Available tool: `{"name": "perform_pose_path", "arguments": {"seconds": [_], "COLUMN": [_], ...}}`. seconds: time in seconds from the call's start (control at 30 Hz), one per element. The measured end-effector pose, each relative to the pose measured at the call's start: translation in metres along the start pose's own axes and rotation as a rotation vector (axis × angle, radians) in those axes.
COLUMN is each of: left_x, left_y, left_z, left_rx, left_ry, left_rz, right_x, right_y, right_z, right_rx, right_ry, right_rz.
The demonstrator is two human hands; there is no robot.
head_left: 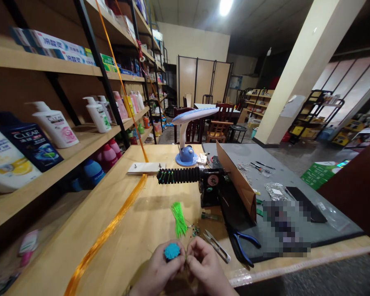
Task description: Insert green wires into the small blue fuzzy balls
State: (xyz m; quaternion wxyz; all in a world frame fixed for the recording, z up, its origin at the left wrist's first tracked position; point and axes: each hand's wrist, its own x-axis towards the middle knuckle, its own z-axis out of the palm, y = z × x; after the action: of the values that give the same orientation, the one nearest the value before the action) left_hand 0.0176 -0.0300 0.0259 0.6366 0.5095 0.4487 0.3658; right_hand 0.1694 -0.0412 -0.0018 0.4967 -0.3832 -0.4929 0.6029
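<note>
Near the table's front edge, my left hand [156, 268] is closed around a turquoise tufted bundle [172, 250], its round, bumpy top showing above the fingers. Thumb and fingertips of my right hand [205, 262] are pinched together close beside it, at what may be a thin greenish strand; it is too small to make out. Just beyond the hands lies a bunch of bright green wires or threads [179, 220]. Small beads [195, 230] are scattered to its right, and thread snips [216, 246] rest beside my right hand.
A black ridged roller on a winding machine [210, 185] stands ahead, with a blue lamp [185, 155] behind. Orange threads [111, 228] run along the left. Blue-handled pliers [246, 242] and a cardboard sheet [237, 181] are right, on a grey mat [283, 172]. Shelves of bottles flank the left.
</note>
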Motion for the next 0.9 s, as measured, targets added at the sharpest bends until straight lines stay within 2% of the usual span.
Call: {"name": "perform_pose_path", "arguments": {"seconds": [0.2,0.57,0.67,0.77,0.83,0.9], "left_x": [-0.002,-0.006,-0.008,-0.011,-0.012,-0.012], "left_y": [0.011,0.014,0.011,0.009,0.009,0.009], "left_z": [0.002,0.012,0.012,0.012,0.013,0.013], "left_rx": [0.082,0.247,0.183,0.070,-0.015,-0.067], "left_ry": [0.012,0.175,0.215,0.221,0.208,0.176], "left_rz": [0.090,0.176,0.163,0.074,-0.004,-0.024], "right_x": [0.002,-0.002,-0.003,-0.003,-0.003,-0.002], "right_y": [-0.001,0.005,0.009,0.013,0.016,0.019], "right_z": [-0.001,0.004,0.003,0.002,0.002,0.001], "right_rx": [-0.113,-0.221,-0.294,-0.340,-0.284,-0.173], "right_ry": [0.013,0.044,0.052,0.073,0.073,0.070], "right_rz": [-0.003,-0.174,-0.221,-0.250,-0.241,-0.213]}}
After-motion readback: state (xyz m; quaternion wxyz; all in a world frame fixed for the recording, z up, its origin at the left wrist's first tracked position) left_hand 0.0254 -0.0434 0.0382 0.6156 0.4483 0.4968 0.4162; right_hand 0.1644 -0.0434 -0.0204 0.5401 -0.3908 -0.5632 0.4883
